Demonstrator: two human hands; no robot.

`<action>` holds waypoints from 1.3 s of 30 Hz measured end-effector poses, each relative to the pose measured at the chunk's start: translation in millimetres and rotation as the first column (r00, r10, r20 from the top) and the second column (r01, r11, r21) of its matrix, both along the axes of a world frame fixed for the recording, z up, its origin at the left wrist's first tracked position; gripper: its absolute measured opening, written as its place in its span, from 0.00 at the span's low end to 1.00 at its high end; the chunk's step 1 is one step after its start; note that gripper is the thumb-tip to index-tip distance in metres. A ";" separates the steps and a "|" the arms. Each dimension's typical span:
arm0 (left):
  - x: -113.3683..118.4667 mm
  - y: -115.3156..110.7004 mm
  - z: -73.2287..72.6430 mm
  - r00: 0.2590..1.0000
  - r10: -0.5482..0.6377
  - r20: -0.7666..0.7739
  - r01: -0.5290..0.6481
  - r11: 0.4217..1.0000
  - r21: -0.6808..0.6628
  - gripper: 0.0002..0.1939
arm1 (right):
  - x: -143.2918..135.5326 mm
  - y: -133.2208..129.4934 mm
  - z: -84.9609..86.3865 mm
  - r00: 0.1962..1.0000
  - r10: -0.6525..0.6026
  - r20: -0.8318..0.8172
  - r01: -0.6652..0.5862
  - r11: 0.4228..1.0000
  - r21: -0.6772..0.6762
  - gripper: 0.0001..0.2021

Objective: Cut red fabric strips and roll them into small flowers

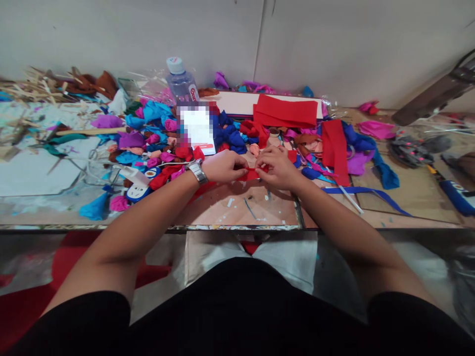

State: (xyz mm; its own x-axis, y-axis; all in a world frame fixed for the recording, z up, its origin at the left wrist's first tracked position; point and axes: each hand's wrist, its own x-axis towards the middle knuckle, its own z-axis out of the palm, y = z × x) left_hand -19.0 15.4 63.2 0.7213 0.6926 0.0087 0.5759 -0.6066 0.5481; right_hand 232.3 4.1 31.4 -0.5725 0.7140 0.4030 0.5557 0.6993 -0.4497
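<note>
A small red strip, paper or cloth, is stretched between my two hands just above the front part of the table. My left hand, with a metal watch on its wrist, pinches the strip's left end between thumb and fingers. At the other end my right hand grips it, thumb below and fingers curled over. Right behind the hands lie a pale pink rolled piece and crumpled red pieces. More red strips lie to the right of my right hand.
Colourful crumpled pieces heap up on the left around a lit phone and a bottle. A power strip with a plug stands near my left forearm. Folded red sheets rest on a white box. A blue strip lies right.
</note>
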 end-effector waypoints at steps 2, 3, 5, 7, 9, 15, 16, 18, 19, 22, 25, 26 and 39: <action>-2.4 4.0 -0.1 1.000 -0.003 -0.018 0.002 0.999 -0.034 0.14 | 0.9 1.0 -1.2 1.000 -0.004 -0.006 0.004 1.000 -0.002 0.05; -3.6 6.0 0.0 1.000 -0.001 -0.026 0.000 0.999 -0.052 0.14 | 1.2 1.2 -1.5 1.000 -0.007 -0.002 0.007 1.000 -0.005 0.06; -6.1 9.6 0.8 0.999 0.003 -0.036 -0.006 0.996 -0.084 0.14 | 1.5 1.1 -1.1 1.000 -0.016 0.016 0.016 1.000 -0.009 0.06; -8.3 11.8 1.6 0.999 0.000 -0.040 -0.004 0.993 -0.118 0.14 | 1.2 0.3 0.2 1.000 -0.018 0.026 0.018 1.000 -0.011 0.06; -9.6 12.5 1.9 0.999 -0.010 -0.039 0.003 0.988 -0.153 0.13 | 0.6 -0.8 1.7 1.000 0.004 0.031 -0.003 1.000 -0.016 0.06; -9.6 10.5 1.0 0.999 -0.029 -0.039 0.019 0.974 -0.225 0.12 | 0.3 -1.3 1.4 0.997 0.063 0.041 -0.062 0.997 -0.042 0.08; -9.6 10.6 1.2 0.999 -0.026 -0.046 0.014 0.973 -0.229 0.13 | 0.6 -0.9 0.8 0.997 0.065 0.038 -0.063 0.997 -0.045 0.09; -10.5 11.4 1.9 0.998 -0.016 -0.058 0.003 0.975 -0.224 0.16 | 1.3 0.2 0.0 0.998 0.062 0.032 -0.060 0.997 -0.050 0.09; -11.2 12.1 2.4 0.998 -0.013 -0.058 0.000 0.976 -0.218 0.17 | 1.7 0.8 -0.2 0.998 0.056 0.028 -0.055 0.997 -0.050 0.09; -14.2 14.3 3.8 0.999 -0.029 -0.042 0.018 0.973 -0.232 0.22 | 2.8 2.6 0.3 0.999 0.047 0.016 -0.046 0.998 -0.043 0.08; -17.1 16.1 4.7 0.996 -0.093 -0.002 0.089 0.955 -0.283 0.25 | 4.3 4.6 1.1 1.000 0.030 0.003 -0.029 0.999 -0.033 0.07; -17.9 16.6 4.7 0.994 -0.109 0.012 0.108 0.951 -0.291 0.26 | 4.8 5.2 1.1 1.000 0.014 -0.002 -0.014 0.999 -0.029 0.06; -7.5 9.6 -2.8 0.988 -0.139 0.073 0.154 0.944 -0.292 0.20 | -1.2 0.4 -1.9 0.999 0.032 -0.023 -0.032 0.999 0.001 0.06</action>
